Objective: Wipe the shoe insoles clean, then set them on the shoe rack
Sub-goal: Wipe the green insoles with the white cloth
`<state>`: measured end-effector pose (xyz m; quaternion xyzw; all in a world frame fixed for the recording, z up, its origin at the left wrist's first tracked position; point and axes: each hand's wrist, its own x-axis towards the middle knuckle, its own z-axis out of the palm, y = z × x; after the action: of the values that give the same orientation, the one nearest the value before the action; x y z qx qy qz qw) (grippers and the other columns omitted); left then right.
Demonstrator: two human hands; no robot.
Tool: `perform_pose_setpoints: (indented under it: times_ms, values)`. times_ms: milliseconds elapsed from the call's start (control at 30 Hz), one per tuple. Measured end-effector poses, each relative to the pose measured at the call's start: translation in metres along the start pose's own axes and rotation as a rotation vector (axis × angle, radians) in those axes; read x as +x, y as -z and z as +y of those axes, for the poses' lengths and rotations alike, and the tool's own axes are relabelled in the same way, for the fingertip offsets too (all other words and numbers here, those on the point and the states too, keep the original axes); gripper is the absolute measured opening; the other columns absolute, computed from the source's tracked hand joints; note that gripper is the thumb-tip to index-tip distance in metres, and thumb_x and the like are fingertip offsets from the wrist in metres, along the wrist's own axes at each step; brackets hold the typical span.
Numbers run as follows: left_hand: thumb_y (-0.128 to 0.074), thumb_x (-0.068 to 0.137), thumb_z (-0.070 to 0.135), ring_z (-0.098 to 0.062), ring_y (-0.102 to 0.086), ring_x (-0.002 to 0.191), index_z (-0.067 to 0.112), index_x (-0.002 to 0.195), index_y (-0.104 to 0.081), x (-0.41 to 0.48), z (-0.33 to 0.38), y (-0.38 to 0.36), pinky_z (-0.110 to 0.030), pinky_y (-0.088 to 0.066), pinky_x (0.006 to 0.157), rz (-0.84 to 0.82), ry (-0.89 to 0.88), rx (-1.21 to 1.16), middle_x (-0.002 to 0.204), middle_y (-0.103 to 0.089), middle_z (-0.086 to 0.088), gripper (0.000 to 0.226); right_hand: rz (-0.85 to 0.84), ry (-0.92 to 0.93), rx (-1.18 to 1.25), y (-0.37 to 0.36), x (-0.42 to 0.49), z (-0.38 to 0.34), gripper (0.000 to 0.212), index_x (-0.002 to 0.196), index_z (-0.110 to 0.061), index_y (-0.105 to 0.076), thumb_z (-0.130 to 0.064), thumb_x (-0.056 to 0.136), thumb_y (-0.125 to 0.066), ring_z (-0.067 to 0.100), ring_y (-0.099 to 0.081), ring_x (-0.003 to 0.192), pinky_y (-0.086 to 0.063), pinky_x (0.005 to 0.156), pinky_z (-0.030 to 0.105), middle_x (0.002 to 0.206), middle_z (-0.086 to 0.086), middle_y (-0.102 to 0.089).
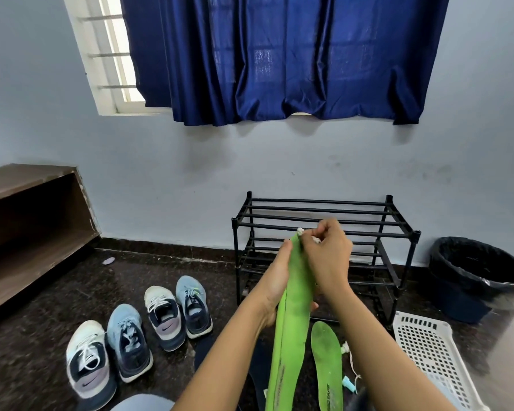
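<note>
we see left hand (275,278) grip closed round upright green insole (294,317), right hand (328,259) grip pinching white wipe (300,231) at tip. poss risk: insole buckles w/ pressure, wipe slips.

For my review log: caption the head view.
Left hand holds a green insole; right hand pinches a white wipe at its tip.

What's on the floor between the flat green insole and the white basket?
Head view: white string and two small tube-like items, partly hidden by the right arm.
</note>
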<state>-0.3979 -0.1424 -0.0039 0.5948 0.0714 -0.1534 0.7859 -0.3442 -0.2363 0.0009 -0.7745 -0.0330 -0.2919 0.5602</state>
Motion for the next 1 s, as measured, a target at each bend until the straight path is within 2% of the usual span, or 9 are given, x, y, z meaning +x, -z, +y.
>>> perform_pose_setpoints:
  times_ms: [233, 333, 433, 533, 633, 733, 833, 900, 1000]
  values:
    - [-0.024, 0.098, 0.062, -0.023, -0.062, 0.058, 0.010, 0.088, -0.070, 0.003, 0.006, 0.008, -0.029, -0.049, 0.059, 0.017, -0.023, -0.056, 0.069, -0.065, -0.013, 0.070, -0.171, 0.128, 0.015, -0.008, -0.019, -0.004, 0.023, 0.073, -0.014, -0.045, -0.009, 0.079, -0.067, 0.018, -0.051, 0.061, -0.038, 0.056, 0.025, 0.066, 0.007, -0.057]
    - [-0.023, 0.098, 0.063, -0.023, -0.062, 0.061, 0.009, 0.092, -0.068, 0.001, 0.008, 0.007, -0.029, -0.049, 0.061, 0.013, -0.016, -0.054, 0.071, -0.065, -0.013, 0.070, -0.170, 0.107, 0.015, -0.009, -0.018, -0.004, 0.023, 0.074, -0.015, -0.045, -0.010, 0.078, -0.067, 0.019, -0.053, 0.062, -0.039, 0.056, 0.025, 0.068, 0.007, -0.059]
    - [-0.024, 0.095, 0.068, -0.026, -0.061, 0.066, 0.010, 0.094, -0.070, 0.001, 0.005, 0.006, -0.034, -0.049, 0.066, -0.017, -0.002, -0.028, 0.076, -0.065, -0.014, 0.074, -0.078, 0.071, 0.005, -0.007, -0.009, -0.001, 0.022, 0.074, -0.014, -0.045, -0.007, 0.079, -0.065, 0.016, -0.048, 0.059, -0.034, 0.054, 0.018, 0.065, 0.003, -0.056]
    - [-0.025, 0.093, 0.071, -0.028, -0.062, 0.069, 0.009, 0.098, -0.070, 0.003, 0.003, 0.006, -0.038, -0.051, 0.068, -0.033, 0.019, -0.031, 0.080, -0.067, -0.015, 0.076, -0.045, 0.032, 0.025, -0.003, -0.004, -0.001, 0.021, 0.074, -0.013, -0.045, -0.007, 0.079, -0.065, 0.012, -0.045, 0.057, -0.034, 0.057, 0.024, 0.062, -0.004, -0.053]
    - [-0.023, 0.097, 0.065, -0.026, -0.063, 0.066, 0.010, 0.095, -0.071, 0.003, 0.006, 0.010, -0.033, -0.051, 0.065, -0.015, 0.002, -0.062, 0.076, -0.067, -0.015, 0.073, -0.107, 0.086, 0.020, -0.005, -0.012, -0.003, 0.023, 0.073, -0.014, -0.045, -0.009, 0.079, -0.066, 0.018, -0.049, 0.059, -0.037, 0.056, 0.026, 0.064, 0.002, -0.056]
    - [-0.020, 0.101, 0.058, -0.024, -0.067, 0.063, 0.017, 0.102, -0.068, 0.004, 0.007, 0.013, -0.031, -0.053, 0.062, 0.022, -0.045, -0.083, 0.075, -0.070, -0.014, 0.063, -0.210, 0.145, 0.026, -0.009, -0.026, -0.005, 0.027, 0.072, -0.019, -0.042, -0.011, 0.079, -0.067, 0.021, -0.055, 0.062, -0.041, 0.057, 0.031, 0.068, 0.006, -0.061]
    - [-0.021, 0.100, 0.060, -0.025, -0.066, 0.064, 0.014, 0.098, -0.069, 0.003, 0.008, 0.013, -0.032, -0.050, 0.064, 0.024, -0.035, -0.085, 0.074, -0.069, -0.015, 0.066, -0.220, 0.128, 0.033, -0.009, -0.024, -0.005, 0.026, 0.072, -0.018, -0.043, -0.011, 0.077, -0.068, 0.020, -0.054, 0.061, -0.041, 0.055, 0.028, 0.068, 0.006, -0.062]
    - [-0.023, 0.098, 0.064, -0.025, -0.063, 0.065, 0.010, 0.094, -0.070, 0.002, 0.007, 0.011, -0.032, -0.049, 0.065, 0.005, -0.019, -0.070, 0.076, -0.067, -0.014, 0.071, -0.159, 0.130, 0.010, -0.007, -0.018, -0.006, 0.024, 0.073, -0.015, -0.044, -0.009, 0.079, -0.067, 0.015, -0.048, 0.057, -0.035, 0.052, 0.019, 0.064, 0.004, -0.057]
    - [-0.027, 0.094, 0.069, -0.028, -0.063, 0.070, 0.010, 0.092, -0.074, 0.003, 0.002, 0.007, -0.037, -0.051, 0.069, -0.018, 0.010, -0.071, 0.082, -0.067, -0.016, 0.075, -0.040, 0.123, -0.037, -0.004, -0.007, -0.003, 0.023, 0.074, -0.013, -0.043, -0.006, 0.081, -0.063, 0.013, -0.043, 0.055, -0.031, 0.053, 0.017, 0.062, 0.000, -0.052]
